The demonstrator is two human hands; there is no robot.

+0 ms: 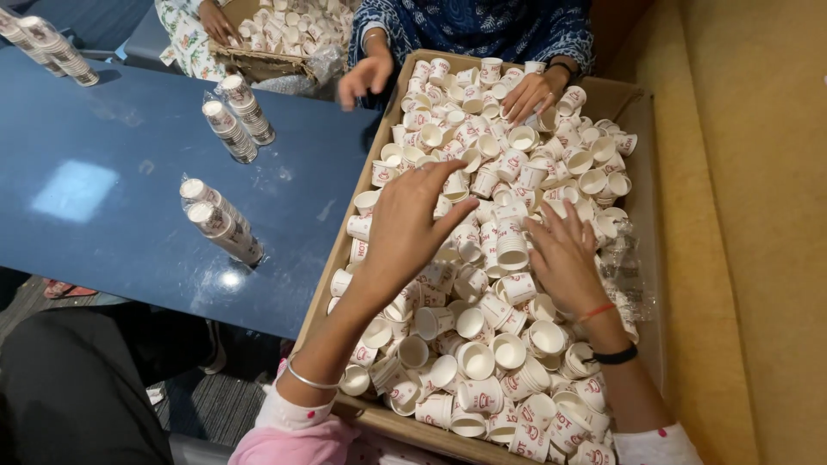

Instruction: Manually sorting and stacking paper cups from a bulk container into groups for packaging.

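Our left hand (405, 228) is hovering wide open, fingers spread, over the paper cups (482, 344) in the middle of the frame, holding nothing. Our right hand (564, 258) is lying open on the pile, fingertips touching a short stack of cups (512, 245). We are guessing the cups are very light, thin and easy to squash, so pinching the rim looks best. That stack is standing mouth up; the loose cups are pointing every way inside the cardboard box (642, 95).

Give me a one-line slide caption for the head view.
Left hand and right hand spread over loose paper cups filling a cardboard box.
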